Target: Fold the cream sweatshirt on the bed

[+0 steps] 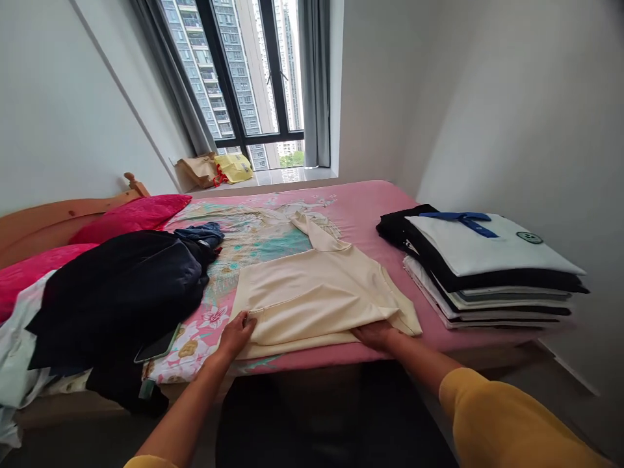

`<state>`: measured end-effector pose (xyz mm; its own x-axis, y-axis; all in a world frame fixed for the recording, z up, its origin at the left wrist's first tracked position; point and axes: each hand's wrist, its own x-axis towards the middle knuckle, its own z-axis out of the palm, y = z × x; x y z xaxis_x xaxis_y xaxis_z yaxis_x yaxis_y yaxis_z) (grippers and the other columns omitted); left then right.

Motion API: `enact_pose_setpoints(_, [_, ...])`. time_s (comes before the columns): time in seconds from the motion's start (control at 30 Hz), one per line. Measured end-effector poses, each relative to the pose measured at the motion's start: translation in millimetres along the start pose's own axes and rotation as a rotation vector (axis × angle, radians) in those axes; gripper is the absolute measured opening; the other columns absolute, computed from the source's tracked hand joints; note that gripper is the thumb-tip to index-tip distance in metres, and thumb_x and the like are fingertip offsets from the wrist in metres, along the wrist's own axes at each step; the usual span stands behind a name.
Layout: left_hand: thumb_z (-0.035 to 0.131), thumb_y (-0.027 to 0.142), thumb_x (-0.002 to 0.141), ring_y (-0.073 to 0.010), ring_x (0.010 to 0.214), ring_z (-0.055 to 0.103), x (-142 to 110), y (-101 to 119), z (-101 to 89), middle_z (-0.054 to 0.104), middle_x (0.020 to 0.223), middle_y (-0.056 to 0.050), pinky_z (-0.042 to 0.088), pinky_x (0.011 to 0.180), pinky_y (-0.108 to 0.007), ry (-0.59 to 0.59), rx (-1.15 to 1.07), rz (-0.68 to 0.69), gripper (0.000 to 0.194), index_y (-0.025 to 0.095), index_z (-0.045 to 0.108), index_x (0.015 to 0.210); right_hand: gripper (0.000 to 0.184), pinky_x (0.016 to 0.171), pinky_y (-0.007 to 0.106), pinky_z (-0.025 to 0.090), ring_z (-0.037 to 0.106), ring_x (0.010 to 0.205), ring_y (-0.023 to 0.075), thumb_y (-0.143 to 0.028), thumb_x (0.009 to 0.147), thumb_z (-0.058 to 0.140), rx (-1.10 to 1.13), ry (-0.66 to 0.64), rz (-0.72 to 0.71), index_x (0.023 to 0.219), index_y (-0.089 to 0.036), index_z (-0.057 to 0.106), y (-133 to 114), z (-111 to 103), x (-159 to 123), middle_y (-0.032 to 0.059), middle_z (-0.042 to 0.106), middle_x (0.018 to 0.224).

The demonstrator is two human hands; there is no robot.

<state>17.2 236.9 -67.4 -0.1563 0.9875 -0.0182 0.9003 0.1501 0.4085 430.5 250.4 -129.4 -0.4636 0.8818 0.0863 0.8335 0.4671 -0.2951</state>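
Note:
A cream shirt (pixel 316 292) lies spread on the pink bedsheet (pixel 361 208), its near part folded over. My left hand (pixel 236 335) pinches the shirt's near left corner. At the near right edge, my right hand (pixel 375 335) grips the folded hem, fingers tucked under the cloth. Both arms reach in from the bottom of the view in yellow sleeves.
A stack of folded shirts (pixel 487 273) sits on the bed at the right, near the wall. A heap of dark clothes (pixel 121 292) and a phone (pixel 158 346) lie at the left, with pink pillows (pixel 131 218) behind. Bags (pixel 214 169) rest on the windowsill.

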Motion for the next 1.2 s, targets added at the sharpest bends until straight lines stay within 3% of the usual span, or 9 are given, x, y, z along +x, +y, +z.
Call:
enact_pose_setpoints(0.13, [0.045, 0.042, 0.081, -0.0206, 0.082, 0.063, 3.7, -4.6, -2.3, 0.068, 0.084, -0.002, 0.043, 0.073, -0.028, 0.009, -0.012, 0.035, 0.027, 0.023, 0.059, 0.095, 0.064, 0.114, 0.042, 0.018, 0.026, 0.137, 0.0229, -0.056, 0.088, 0.036, 0.057, -0.005, 0.003, 0.141, -0.021, 0.035, -8.0, -9.6, -6.3, 0.0045, 0.034, 0.147])
enact_pose_setpoints(0.3, [0.045, 0.045, 0.08, -0.0236, 0.096, 0.063, 6.3, -13.8, 3.4, 0.07, 0.098, -0.006, 0.044, 0.082, -0.03, 0.034, -0.006, 0.05, 0.035, 0.021, 0.06, 0.101, 0.058, 0.113, 0.042, 0.018, 0.028, 0.135, 0.0244, -0.047, 0.09, 0.037, 0.01, -0.017, -0.073, 0.141, -0.018, 0.037, -8.5, -19.0, -23.4, 0.0079, 0.034, 0.147])
enact_pose_setpoints(0.43, [0.045, 0.048, 0.078, -0.0265, 0.102, 0.062, 6.8, -23.0, 12.3, 0.068, 0.108, -0.01, 0.044, 0.089, -0.034, 0.109, 0.008, 0.069, 0.044, 0.018, 0.06, 0.107, 0.059, 0.111, 0.043, 0.021, 0.035, 0.131, 0.0274, -0.048, 0.088, 0.042, -0.069, 0.006, 0.072, 0.136, -0.013, 0.043, 0.0, -23.3, -36.6, 0.0137, 0.043, 0.14])
enact_pose_setpoints(0.63, [0.047, 0.05, 0.075, -0.0257, 0.098, 0.063, 1.9, -26.2, 15.2, 0.069, 0.102, -0.008, 0.046, 0.088, -0.034, 0.149, -0.015, 0.091, 0.046, 0.019, 0.06, 0.106, 0.06, 0.113, 0.043, 0.016, 0.034, 0.131, 0.0281, -0.047, 0.087, 0.044, -0.184, 0.117, 0.175, 0.135, -0.011, 0.044, 2.1, -21.7, -56.7, 0.0141, 0.047, 0.137])
enact_pose_setpoints(0.8, [0.053, 0.053, 0.069, -0.0219, 0.084, 0.064, -2.6, -25.5, 6.5, 0.067, 0.093, -0.005, 0.049, 0.08, -0.032, 0.124, -0.154, 0.046, 0.056, 0.018, 0.055, 0.113, 0.057, 0.109, 0.048, 0.022, 0.032, 0.132, 0.0278, -0.04, 0.087, 0.044, -0.231, 0.224, 0.256, 0.136, -0.01, 0.042, 13.1, -14.5, -86.8, 0.0141, 0.041, 0.142])
enact_pose_setpoints(0.93, [0.05, 0.061, 0.07, -0.0217, 0.079, 0.064, -2.6, -26.2, 0.6, 0.065, 0.085, -0.003, 0.05, 0.075, -0.034, 0.09, -0.26, -0.008, 0.067, 0.016, 0.049, 0.12, 0.032, 0.101, 0.045, 0.033, 0.049, 0.115, 0.0239, -0.026, 0.089, 0.041, -0.144, 0.411, 0.261, 0.113, -0.017, 0.06, 14.9, -30.5, -102.5, 0.0106, 0.059, 0.12])
enact_pose_setpoints(1.03, [0.051, 0.059, 0.07, -0.0253, 0.082, 0.063, -3.3, -20.3, 0.0, 0.065, 0.088, -0.007, 0.05, 0.079, -0.04, 0.142, -0.179, -0.043, 0.068, 0.013, 0.05, 0.12, 0.024, 0.097, 0.041, 0.038, 0.054, 0.102, 0.0215, -0.021, 0.089, 0.041, -0.013, 0.524, 0.17, 0.1, -0.019, 0.062, -1.5, -50.5, -92.4, 0.008, 0.063, 0.103])
enact_pose_setpoints(1.1, [0.054, 0.05, 0.071, -0.0289, 0.093, 0.061, -6.3, -11.2, 2.1, 0.064, 0.096, -0.011, 0.047, 0.087, -0.044, 0.275, -0.076, 0.047, 0.06, 0.012, 0.053, 0.118, 0.023, 0.097, 0.042, 0.039, 0.054, 0.1, 0.0212, -0.018, 0.088, 0.042, 0.068, 0.566, 0.091, 0.1, -0.019, 0.061, -18.3, -58.4, -75.8, 0.0074, 0.063, 0.1])
enact_pose_setpoints(1.2, [0.048, 0.031, 0.078, -0.0277, 0.106, 0.056, -14.5, 12.4, 8.8, 0.062, 0.108, -0.012, 0.043, 0.097, -0.045, 0.415, -0.019, 0.331, 0.038, 0.016, 0.059, 0.111, 0.025, 0.097, 0.042, 0.039, 0.054, 0.098, 0.021, -0.011, 0.085, 0.041, 0.156, 0.571, 0.01, 0.1, -0.019, 0.06, -41.3, -57.4, -45.1, 0.0069, 0.063, 0.099])
